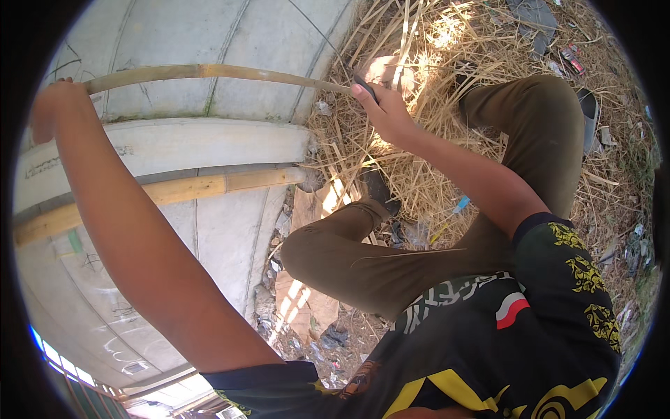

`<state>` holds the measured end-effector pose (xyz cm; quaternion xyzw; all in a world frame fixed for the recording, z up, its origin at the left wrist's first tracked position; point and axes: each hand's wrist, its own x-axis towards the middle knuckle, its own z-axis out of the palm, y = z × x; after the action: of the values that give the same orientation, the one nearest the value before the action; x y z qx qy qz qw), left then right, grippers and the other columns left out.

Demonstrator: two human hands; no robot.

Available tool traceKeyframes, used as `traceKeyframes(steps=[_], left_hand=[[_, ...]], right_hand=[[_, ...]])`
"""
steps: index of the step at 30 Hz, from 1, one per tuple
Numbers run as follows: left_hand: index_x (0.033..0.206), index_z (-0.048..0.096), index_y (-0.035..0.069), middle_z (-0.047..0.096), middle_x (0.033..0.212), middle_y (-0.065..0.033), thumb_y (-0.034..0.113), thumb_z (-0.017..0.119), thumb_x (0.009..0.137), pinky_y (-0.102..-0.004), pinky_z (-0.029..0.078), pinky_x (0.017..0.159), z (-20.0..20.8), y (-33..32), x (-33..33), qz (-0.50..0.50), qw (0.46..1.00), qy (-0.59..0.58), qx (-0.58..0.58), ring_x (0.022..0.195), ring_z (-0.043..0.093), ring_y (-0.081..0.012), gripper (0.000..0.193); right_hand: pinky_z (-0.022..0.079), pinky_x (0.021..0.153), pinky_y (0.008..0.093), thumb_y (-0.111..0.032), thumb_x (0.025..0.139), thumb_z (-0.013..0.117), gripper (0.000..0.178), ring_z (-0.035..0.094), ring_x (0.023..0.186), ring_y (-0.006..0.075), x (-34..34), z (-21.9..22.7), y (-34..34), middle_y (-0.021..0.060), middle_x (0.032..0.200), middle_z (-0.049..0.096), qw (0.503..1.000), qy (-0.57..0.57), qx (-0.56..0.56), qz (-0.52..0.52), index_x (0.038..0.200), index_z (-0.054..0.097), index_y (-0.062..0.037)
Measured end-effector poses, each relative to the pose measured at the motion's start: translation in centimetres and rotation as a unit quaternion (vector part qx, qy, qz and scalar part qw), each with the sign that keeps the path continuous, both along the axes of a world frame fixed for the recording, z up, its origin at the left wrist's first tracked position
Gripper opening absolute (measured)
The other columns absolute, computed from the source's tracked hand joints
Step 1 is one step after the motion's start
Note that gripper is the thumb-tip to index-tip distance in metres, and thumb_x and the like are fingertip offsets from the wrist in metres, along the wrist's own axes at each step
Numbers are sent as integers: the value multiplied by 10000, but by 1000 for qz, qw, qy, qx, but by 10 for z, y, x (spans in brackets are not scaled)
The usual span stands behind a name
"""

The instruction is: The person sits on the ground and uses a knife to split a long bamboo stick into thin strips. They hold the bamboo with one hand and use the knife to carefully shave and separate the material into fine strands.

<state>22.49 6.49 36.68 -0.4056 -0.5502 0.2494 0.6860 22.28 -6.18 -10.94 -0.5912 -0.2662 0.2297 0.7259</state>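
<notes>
A long, narrow bamboo strip (209,71) stretches bowed between my hands across the upper left. At its left end, my left hand (52,112) is raised with the arm straight out. Its fingers curl at the strip's end, partly hidden and a little blurred. My right hand (388,117) is closed at the strip's right end, thumb pressed along a small black object (366,89). That object could be a tool's handle; its blade, if any, cannot be seen. The strip meets the hand beside it.
A pale panelled wall (174,35) with a ledge fills the left. A thick bamboo pole (192,188) lies along it. Straw-like bamboo shavings (426,174) cover the ground around my bent legs (537,119). Brown cardboard (307,300) and scattered litter lie near the wall.
</notes>
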Motion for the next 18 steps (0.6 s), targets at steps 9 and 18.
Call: traceKeyframes(steps=[9, 18], left_hand=[[1222, 717, 253, 623, 1375, -79, 177, 699, 597, -338, 348, 1159, 45, 95, -26, -236, 958, -157, 43, 1387, 474, -282, 629], [1207, 721, 238, 617, 1389, -62, 203, 737, 597, -336, 386, 1122, 35, 104, -33, -92, 993, 48, 49, 1390, 454, -291, 611]], right_hand=[[501, 585, 415, -508, 1059, 442, 605, 650, 703, 247, 19, -107, 7, 158, 779, 667, 944, -9, -317, 96, 1113, 658, 55], [493, 642, 417, -513, 1077, 401, 604, 625, 638, 247, -21, -102, 9, 132, 666, 612, 992, 57, -114, -10, 1002, 677, 19]])
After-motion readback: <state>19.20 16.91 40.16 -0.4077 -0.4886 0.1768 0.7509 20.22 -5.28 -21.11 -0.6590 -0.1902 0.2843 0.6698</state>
